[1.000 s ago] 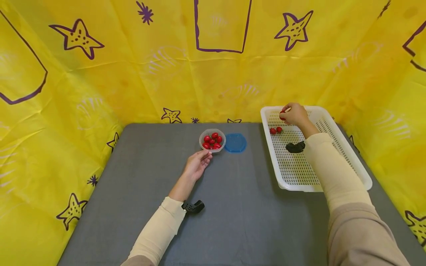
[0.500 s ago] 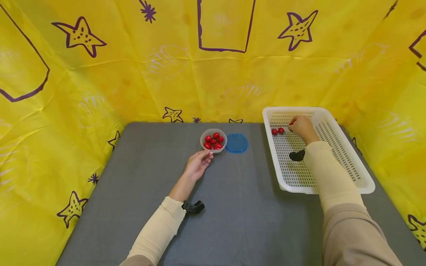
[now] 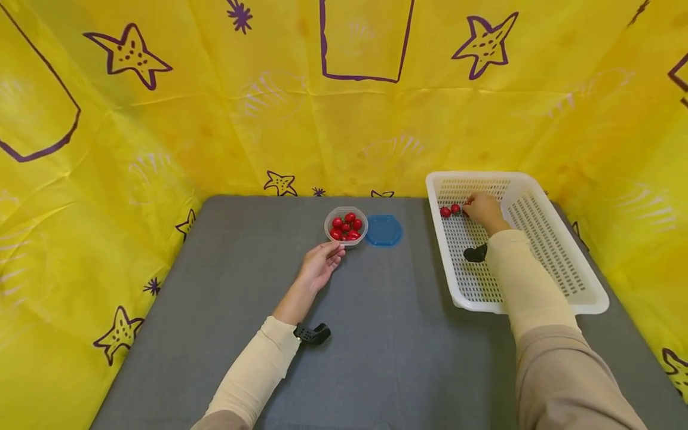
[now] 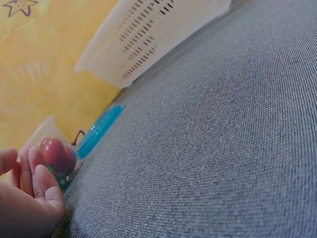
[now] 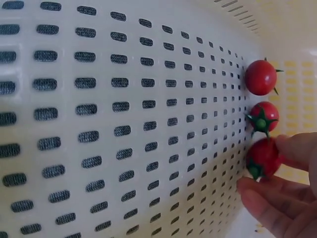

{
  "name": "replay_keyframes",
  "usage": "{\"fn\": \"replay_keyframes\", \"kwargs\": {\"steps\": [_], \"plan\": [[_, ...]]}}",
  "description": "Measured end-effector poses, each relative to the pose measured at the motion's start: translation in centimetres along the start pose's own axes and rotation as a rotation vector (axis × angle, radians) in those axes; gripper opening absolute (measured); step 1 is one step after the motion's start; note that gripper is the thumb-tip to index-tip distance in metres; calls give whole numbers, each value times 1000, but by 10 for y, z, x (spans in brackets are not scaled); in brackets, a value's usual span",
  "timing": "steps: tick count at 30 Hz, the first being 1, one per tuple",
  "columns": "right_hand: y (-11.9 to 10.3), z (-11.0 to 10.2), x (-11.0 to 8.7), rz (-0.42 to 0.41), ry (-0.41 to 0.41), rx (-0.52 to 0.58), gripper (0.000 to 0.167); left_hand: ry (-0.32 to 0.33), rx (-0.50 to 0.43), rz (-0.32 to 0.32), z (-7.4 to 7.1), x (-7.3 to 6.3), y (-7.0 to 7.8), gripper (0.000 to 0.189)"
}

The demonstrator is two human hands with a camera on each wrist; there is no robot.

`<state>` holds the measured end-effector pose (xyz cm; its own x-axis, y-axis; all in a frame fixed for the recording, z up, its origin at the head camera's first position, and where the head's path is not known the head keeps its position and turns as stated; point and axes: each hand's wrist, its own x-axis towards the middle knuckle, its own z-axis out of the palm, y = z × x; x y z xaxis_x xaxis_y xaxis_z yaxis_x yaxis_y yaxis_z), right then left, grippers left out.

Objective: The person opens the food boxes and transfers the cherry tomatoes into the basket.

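Observation:
In the head view, my left hand (image 3: 321, 266) is at the front rim of a small clear plastic container (image 3: 327, 226) and holds it there. Several red cherry tomatoes (image 3: 346, 227) lie inside. The left wrist view shows my left fingers (image 4: 43, 181) half curled against the container wall (image 4: 45, 127). Inside the white basket, my right hand (image 3: 484, 210) pinches a cherry tomato (image 5: 264, 157) between thumb and fingers, close to the basket floor. Two more cherry tomatoes, one in the middle (image 5: 264, 117) and one beyond it (image 5: 260, 78), lie in a row beside it.
A blue lid (image 3: 384, 230) lies on the grey table (image 3: 258, 257) just right of the container. The white perforated basket (image 3: 445, 269) stands at the right, near a yellow patterned cloth (image 3: 344, 137) that rises behind and at both sides.
My right hand has lowered its cherry tomato from the back rim area into the basket, beside the other two. My left hand stays at the container.

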<state>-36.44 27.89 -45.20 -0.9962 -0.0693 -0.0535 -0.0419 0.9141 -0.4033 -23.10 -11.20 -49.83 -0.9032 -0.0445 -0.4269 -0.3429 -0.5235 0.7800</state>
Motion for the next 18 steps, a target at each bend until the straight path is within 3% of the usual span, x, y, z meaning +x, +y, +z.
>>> {"fn": "replay_keyframes", "kwargs": {"steps": [6, 14, 18], "plan": [[-1, -5, -1, -25, 11, -19, 34, -13, -5, 1, 0, 2, 2, 15], [-10, -17, 1, 0, 11, -9, 41, -22, -25, -10, 0, 2, 2, 18], [-23, -24, 2, -31, 71, 11, 40, -20, -22, -10, 1, 1, 1, 17]]}}
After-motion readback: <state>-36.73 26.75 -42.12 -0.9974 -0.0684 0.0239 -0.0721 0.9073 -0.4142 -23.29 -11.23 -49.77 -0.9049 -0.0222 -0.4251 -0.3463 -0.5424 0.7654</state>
